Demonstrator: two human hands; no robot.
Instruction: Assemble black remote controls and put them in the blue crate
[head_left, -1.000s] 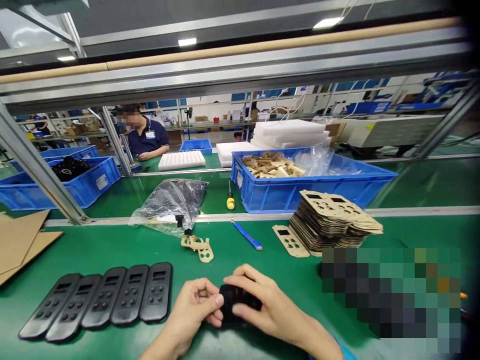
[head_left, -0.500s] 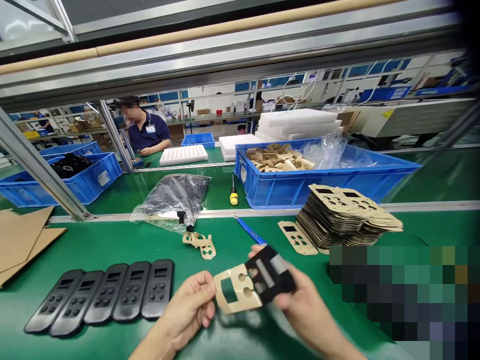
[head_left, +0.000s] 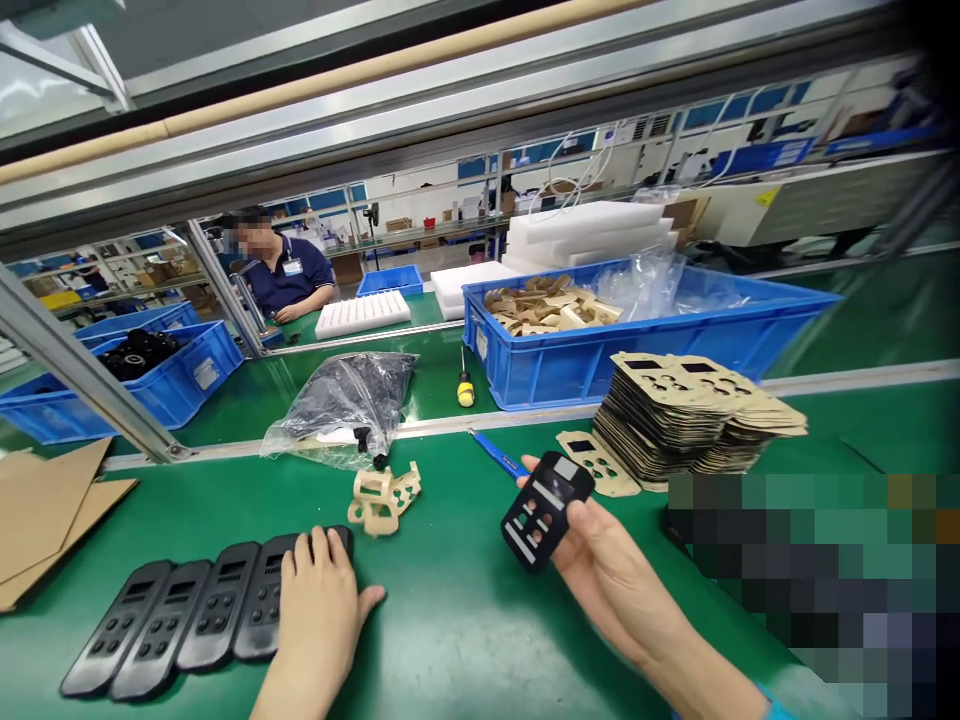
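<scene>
My right hand [head_left: 611,570] pinches a thin black faceplate [head_left: 527,510] with round button holes and pale strips on its back, tilted above the green table. My left hand [head_left: 319,605] lies over the rightmost of several black remote-control-like housings [head_left: 217,603], fingers stretched over it and thumb out to the side. That hand hides most of the housing beneath. Peeled tan backing paper scraps [head_left: 384,500] lie curled beyond my hands. Stacked faceplates with tan backing [head_left: 667,410] stand at the right, a single one [head_left: 598,465] beside them.
A blue utility knife [head_left: 496,452] and yellow screwdriver [head_left: 466,388] lie mid-table. Behind are a plastic bag of dark parts [head_left: 349,400] and a blue bin [head_left: 555,375] of tan scraps. Cardboard [head_left: 52,520] lies left. A co-worker [head_left: 289,275] sits across.
The tan backing has come off the faceplate, and another peeled scrap lies on the pile. My left hand has moved left onto the rightmost housing. My right hand still holds the faceplate.
</scene>
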